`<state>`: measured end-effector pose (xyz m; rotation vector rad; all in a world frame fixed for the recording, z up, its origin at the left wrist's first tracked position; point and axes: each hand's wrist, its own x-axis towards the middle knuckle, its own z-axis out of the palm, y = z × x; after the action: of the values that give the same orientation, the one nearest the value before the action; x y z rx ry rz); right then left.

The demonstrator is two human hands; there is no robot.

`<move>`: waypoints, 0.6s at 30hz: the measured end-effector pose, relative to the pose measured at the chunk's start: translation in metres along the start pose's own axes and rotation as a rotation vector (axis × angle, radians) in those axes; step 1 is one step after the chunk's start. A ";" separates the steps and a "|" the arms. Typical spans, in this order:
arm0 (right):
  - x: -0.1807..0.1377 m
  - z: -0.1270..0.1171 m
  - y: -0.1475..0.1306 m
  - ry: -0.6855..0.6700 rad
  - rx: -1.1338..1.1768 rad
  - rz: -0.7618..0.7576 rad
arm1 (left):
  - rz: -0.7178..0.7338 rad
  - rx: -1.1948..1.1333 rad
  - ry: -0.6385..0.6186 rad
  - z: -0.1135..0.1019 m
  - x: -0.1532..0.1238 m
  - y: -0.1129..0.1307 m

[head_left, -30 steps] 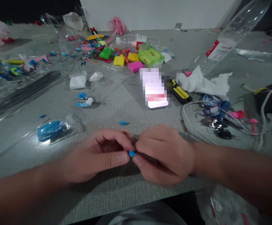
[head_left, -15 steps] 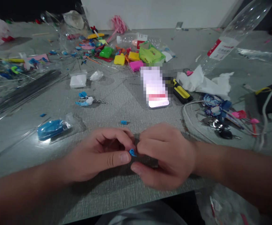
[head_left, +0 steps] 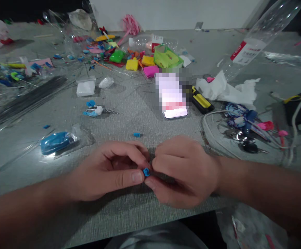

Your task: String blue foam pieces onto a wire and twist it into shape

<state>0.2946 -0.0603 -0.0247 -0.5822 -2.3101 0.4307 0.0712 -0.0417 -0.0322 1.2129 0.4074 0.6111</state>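
Note:
Between my two hands, near the table's front edge, is a small rolled piece of blue clay (head_left: pixel 146 172) with a curled, layered end. My left hand (head_left: pixel 114 169) pinches it from the left between thumb and index finger. From the right, the thumb and curled index finger of my right hand (head_left: pixel 184 173) close on it. The other fingers of both hands are bent inward. A short blue clay bit (head_left: pixel 136 135) lies just beyond my fingertips. A bagged lump of blue clay (head_left: pixel 55 142) rests left of my left hand.
Beyond my hands lie a phone (head_left: pixel 175 113) and a yellow-black cutter (head_left: pixel 201 99). White clay packs (head_left: pixel 86 88), thin wires (head_left: pixel 28 100) and a blue-and-white clay piece (head_left: pixel 94 110) are to the left. A clear bottle (head_left: pixel 251 48), keys (head_left: pixel 249 148) and a cable are on the right.
My right thumb has come up against the blue clay, where a gap showed before. The clay's loose tail is now wrapped into a rounder roll.

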 end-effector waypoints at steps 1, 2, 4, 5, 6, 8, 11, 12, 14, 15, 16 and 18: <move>0.000 0.000 0.000 -0.002 -0.008 -0.005 | 0.005 0.004 -0.002 0.000 0.000 0.000; 0.000 0.000 0.000 -0.002 -0.017 -0.010 | 0.010 0.012 -0.003 0.000 0.000 0.000; 0.000 0.000 0.001 -0.001 -0.030 -0.017 | 0.008 0.025 -0.008 0.000 -0.001 0.001; 0.000 0.000 0.001 0.000 -0.031 -0.022 | 0.005 0.025 -0.013 0.000 -0.001 0.001; 0.000 0.000 0.001 0.003 -0.033 -0.029 | 0.001 0.022 -0.019 0.000 -0.001 0.001; 0.000 0.001 0.001 0.015 -0.033 -0.047 | -0.007 0.014 -0.028 -0.001 -0.002 0.001; 0.000 0.002 0.001 0.033 -0.042 -0.069 | -0.006 0.020 -0.031 -0.001 -0.002 0.001; -0.001 0.002 0.000 0.037 -0.050 -0.075 | -0.004 0.026 -0.030 -0.001 -0.002 0.002; -0.001 0.001 0.000 0.035 -0.070 -0.081 | 0.004 0.035 -0.026 -0.001 -0.001 0.002; -0.002 0.001 0.000 0.035 -0.079 -0.080 | 0.005 0.039 -0.024 -0.001 -0.001 0.003; -0.002 0.001 0.000 0.042 -0.083 -0.080 | 0.002 0.041 -0.024 -0.001 -0.001 0.003; -0.002 0.000 0.000 0.040 -0.086 -0.070 | -0.008 0.049 -0.033 -0.003 -0.001 0.003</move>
<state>0.2955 -0.0611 -0.0256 -0.5444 -2.3116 0.2847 0.0686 -0.0396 -0.0303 1.2664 0.4008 0.5765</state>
